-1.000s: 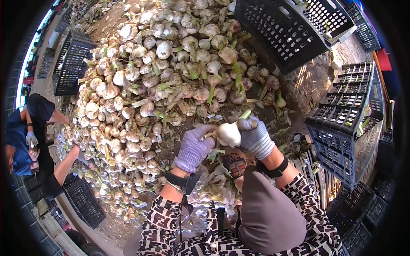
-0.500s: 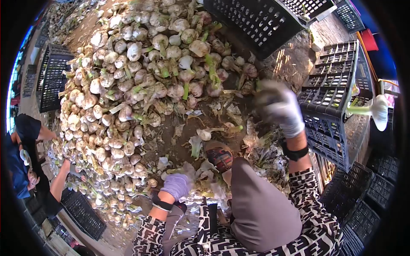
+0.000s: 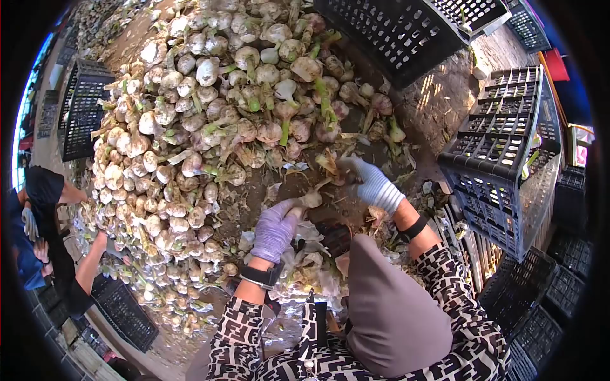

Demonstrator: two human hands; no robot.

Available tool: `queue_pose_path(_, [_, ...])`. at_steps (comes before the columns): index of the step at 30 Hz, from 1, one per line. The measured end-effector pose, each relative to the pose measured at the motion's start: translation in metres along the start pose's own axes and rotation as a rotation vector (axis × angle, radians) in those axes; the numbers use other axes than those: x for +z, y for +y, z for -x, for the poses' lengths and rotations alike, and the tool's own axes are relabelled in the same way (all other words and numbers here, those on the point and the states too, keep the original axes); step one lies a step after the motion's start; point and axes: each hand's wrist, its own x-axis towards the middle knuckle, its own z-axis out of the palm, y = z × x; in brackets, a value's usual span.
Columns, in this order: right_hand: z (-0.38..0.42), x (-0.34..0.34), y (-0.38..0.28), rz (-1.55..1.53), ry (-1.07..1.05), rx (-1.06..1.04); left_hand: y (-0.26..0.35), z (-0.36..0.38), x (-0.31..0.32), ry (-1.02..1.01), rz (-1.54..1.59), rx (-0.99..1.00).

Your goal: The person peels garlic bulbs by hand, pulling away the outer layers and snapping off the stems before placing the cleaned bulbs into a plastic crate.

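In a purple glove, my left hand [image 3: 277, 227] is closed on a garlic bulb [image 3: 312, 199] whose stalk points up and right. My right hand [image 3: 372, 184], in a white and blue striped glove, is at the upper right of that bulb. Its fingers are bent near the stalk and a dry, peeling piece [image 3: 328, 162]; what they grip, if anything, is hidden. A large heap of garlic bulbs [image 3: 190, 120] with short stalks lies beyond and to the left of both hands.
A black crate [image 3: 397, 38] lies at the top, and another, tilted crate [image 3: 495, 127] stands at the right. More crates are at the lower right and left. Loose skins [image 3: 311, 263] cover the ground by my knee. Another person's arm [image 3: 91, 267] reaches in at the left.
My left hand has moved up and now holds a bulb. My right hand has come down and left from beside the right crate. The bulb in the air by that crate is gone from there.
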Motion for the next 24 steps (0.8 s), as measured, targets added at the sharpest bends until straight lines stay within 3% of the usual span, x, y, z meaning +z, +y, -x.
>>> queue_pose_path(2, [0.002, 0.010, -0.003, 0.083, 0.038, -0.029, -0.017, 0.001, -0.006, 0.062, -0.333, 0.029])
queue_pose_path(3, [0.002, 0.016, -0.005, 0.168, 0.078, -0.057, -0.024, 0.002, -0.009, 0.059, -0.336, 0.026])
queue_pose_path(5, [-0.007, 0.022, -0.008, 0.137, 0.151, 0.043, -0.029, 0.003, -0.014, 0.105, -0.911, 0.447])
queue_pose_path(6, [-0.013, 0.021, -0.005, 0.365, 0.095, 0.021, -0.030, 0.004, -0.013, 0.103, -0.914, 0.452])
queue_pose_path(7, [-0.017, 0.021, -0.010, 0.594, 0.038, -0.002, -0.024, 0.004, -0.012, 0.053, -0.709, 0.334])
queue_pose_path(8, [-0.018, 0.020, -0.015, 0.592, 0.119, -0.093, -0.019, 0.005, -0.011, 0.008, -0.501, 0.214])
queue_pose_path(9, [-0.016, 0.017, -0.019, 0.591, 0.115, -0.100, -0.014, 0.005, -0.011, 0.015, -0.502, 0.212])
queue_pose_path(11, [-0.003, 0.006, -0.036, -0.452, -0.052, 0.248, 0.005, 0.006, -0.007, -0.060, 0.171, 0.015])
queue_pose_path(12, [0.001, 0.001, -0.041, -0.514, -0.097, 0.228, 0.016, 0.004, -0.004, -0.109, 0.364, 0.062])
queue_pose_path(13, [0.002, 0.005, -0.041, -0.511, -0.103, 0.225, 0.018, 0.001, -0.001, -0.103, 0.366, 0.064])
queue_pose_path(15, [0.003, 0.014, -0.038, -0.729, -0.101, -0.001, 0.022, -0.005, 0.004, -0.266, 0.686, 0.179])
queue_pose_path(16, [-0.001, 0.016, -0.035, -0.704, -0.168, -0.059, 0.036, 0.000, 0.004, -0.289, 0.769, 0.095])
queue_pose_path(19, [-0.007, 0.028, -0.033, -0.504, -0.059, -0.190, 0.041, -0.002, 0.002, -0.120, 0.575, 0.172])
queue_pose_path(21, [-0.006, 0.037, -0.033, -0.528, -0.040, -0.101, 0.035, -0.002, 0.005, 0.006, 0.450, 0.153])
queue_pose_path(23, [0.005, 0.046, -0.078, -1.065, -0.042, 0.141, 0.031, -0.001, 0.009, 0.117, 0.247, 0.327])
queue_pose_path(24, [0.001, 0.055, -0.067, -1.043, -0.029, 0.068, 0.029, 0.002, 0.011, 0.164, 0.107, 0.358])
